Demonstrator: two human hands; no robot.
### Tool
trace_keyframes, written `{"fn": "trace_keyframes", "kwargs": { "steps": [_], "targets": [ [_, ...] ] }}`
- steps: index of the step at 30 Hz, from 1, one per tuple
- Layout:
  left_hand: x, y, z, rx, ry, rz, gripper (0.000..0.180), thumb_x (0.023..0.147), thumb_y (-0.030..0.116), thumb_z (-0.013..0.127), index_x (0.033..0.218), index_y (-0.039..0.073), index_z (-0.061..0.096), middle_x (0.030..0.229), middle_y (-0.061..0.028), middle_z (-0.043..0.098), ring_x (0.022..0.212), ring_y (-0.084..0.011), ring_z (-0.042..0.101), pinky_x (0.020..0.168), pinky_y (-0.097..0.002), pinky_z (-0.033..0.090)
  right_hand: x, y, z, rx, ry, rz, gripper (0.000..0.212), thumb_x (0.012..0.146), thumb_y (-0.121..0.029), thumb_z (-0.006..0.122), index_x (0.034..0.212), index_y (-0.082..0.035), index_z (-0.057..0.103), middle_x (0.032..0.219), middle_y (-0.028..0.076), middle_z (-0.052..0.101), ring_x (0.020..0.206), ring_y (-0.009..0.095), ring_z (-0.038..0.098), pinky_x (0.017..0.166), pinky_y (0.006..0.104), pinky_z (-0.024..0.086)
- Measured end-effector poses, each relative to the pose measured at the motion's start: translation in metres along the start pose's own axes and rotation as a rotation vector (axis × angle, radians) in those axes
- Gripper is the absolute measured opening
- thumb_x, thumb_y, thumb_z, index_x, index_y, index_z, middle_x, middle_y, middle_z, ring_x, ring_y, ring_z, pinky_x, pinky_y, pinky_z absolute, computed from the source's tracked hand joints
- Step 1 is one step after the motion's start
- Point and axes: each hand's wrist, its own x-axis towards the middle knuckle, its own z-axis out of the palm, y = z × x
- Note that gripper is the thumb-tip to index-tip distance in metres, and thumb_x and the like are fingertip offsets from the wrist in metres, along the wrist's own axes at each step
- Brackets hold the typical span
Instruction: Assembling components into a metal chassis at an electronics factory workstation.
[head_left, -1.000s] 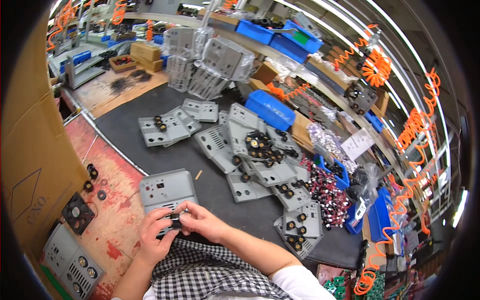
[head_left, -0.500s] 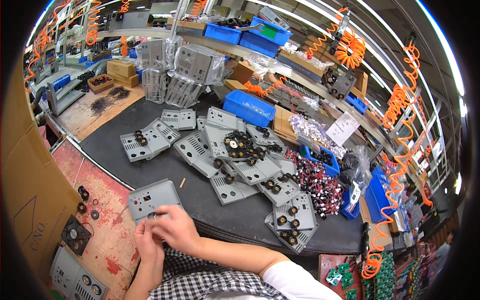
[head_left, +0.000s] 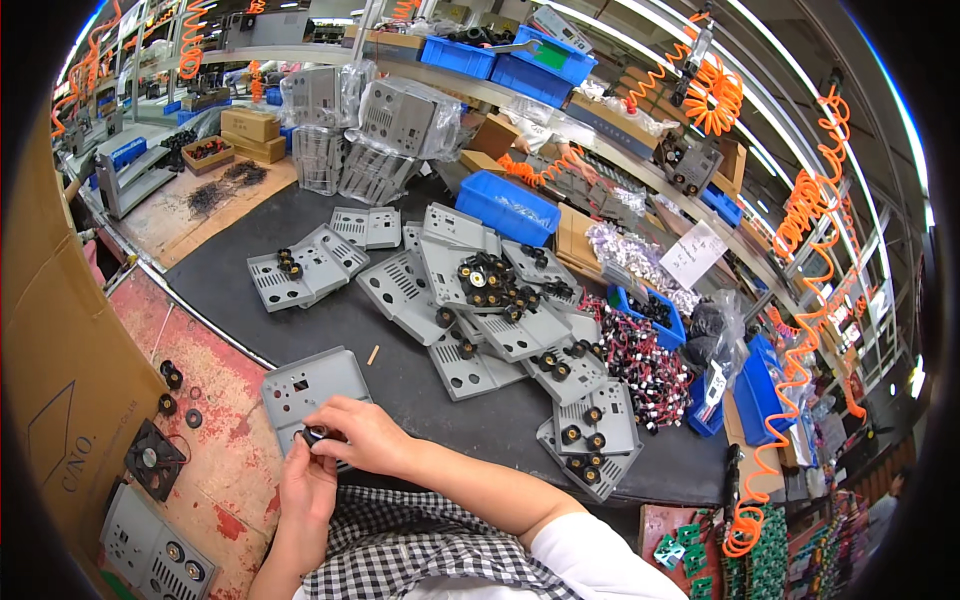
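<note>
My right hand (head_left: pixel 368 436) pinches a small round black part (head_left: pixel 315 434) with a shiny metal middle. From below, the fingertips of my left hand (head_left: pixel 308 488) close on the same part; my fingers hide much of it. Just beyond my hands lies a bent grey metal panel (head_left: pixel 322 380) with round and square cut-outs, at the near edge of the black tabletop (head_left: pixel 300 335). Several similar grey panels (head_left: pixel 405 290) overlap in the middle of the table. On them sits a heap of black round parts with brass-coloured centres (head_left: pixel 490 290).
Red-and-black wire bundles (head_left: pixel 645 365) lie right of the panels, beside blue bins (head_left: pixel 505 207). Plastic-wrapped panels (head_left: pixel 405 115) stand at the back. Coiled orange hoses (head_left: pixel 790 330) hang at right. A cardboard box (head_left: pixel 80 380) and a black fan (head_left: pixel 154 459) are at left.
My hands have turned slightly, so the black part between the fingertips shows more clearly. The whole view has shifted a little; the panels lie as before.
</note>
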Motion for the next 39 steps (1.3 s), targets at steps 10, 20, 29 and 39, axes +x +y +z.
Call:
{"fn": "trace_keyframes", "kwargs": {
  "steps": [10, 20, 29, 39],
  "targets": [
    [-0.058, 0.031, -0.026, 0.223, 0.042, -0.085, 0.025, 0.091, 0.017, 0.056, 0.109, 0.000, 0.056, 0.096, -0.0125, 0.064, 0.079, -0.0182, 0.062, 0.073, -0.0321, 0.050, 0.004, 0.011, 0.022, -0.049, -0.093, 0.092, 0.027, 0.074, -0.018, 0.066, 0.098, -0.005, 0.063, 0.093, 0.017, 0.061, 0.085, 0.034, 0.060, 0.074, 0.0417, 0.050],
    [-0.019, -0.033, -0.109, -0.315, 0.132, -0.336, 0.024, 0.095, 0.017, 0.046, 0.114, 0.006, 0.054, 0.107, -0.0054, 0.062, 0.094, -0.0172, 0.061, 0.077, -0.0306, 0.054, -0.014, 0.030, 0.025, -0.104, -0.241, 0.222, 0.032, 0.070, -0.017, 0.073, 0.100, -0.007, 0.066, 0.086, 0.012, 0.063, 0.070, 0.022, 0.063, 0.066, 0.0329, 0.052],
    [-0.037, -0.017, -0.070, -0.244, 0.079, -0.366, 0.036, 0.098, 0.027, 0.038, 0.124, 0.005, 0.049, 0.120, -0.0105, 0.057, 0.108, -0.0236, 0.056, 0.088, -0.0399, 0.049, -0.014, 0.026, 0.018, -0.055, -0.300, 0.290, 0.030, 0.071, -0.019, 0.070, 0.097, -0.006, 0.065, 0.087, 0.013, 0.063, 0.082, 0.028, 0.063, 0.073, 0.0375, 0.051],
    [-0.052, -0.013, -0.050, -0.056, 0.111, -0.266, 0.039, 0.079, 0.005, 0.054, 0.118, 0.004, 0.050, 0.117, -0.0086, 0.055, 0.113, -0.0211, 0.050, 0.104, -0.0389, 0.035, -0.011, -0.002, 0.049, -0.476, -0.493, -0.218, 0.020, 0.069, -0.012, 0.065, 0.087, -0.004, 0.059, 0.088, 0.012, 0.058, 0.077, 0.028, 0.063, 0.066, 0.0375, 0.053]
  ]
}}
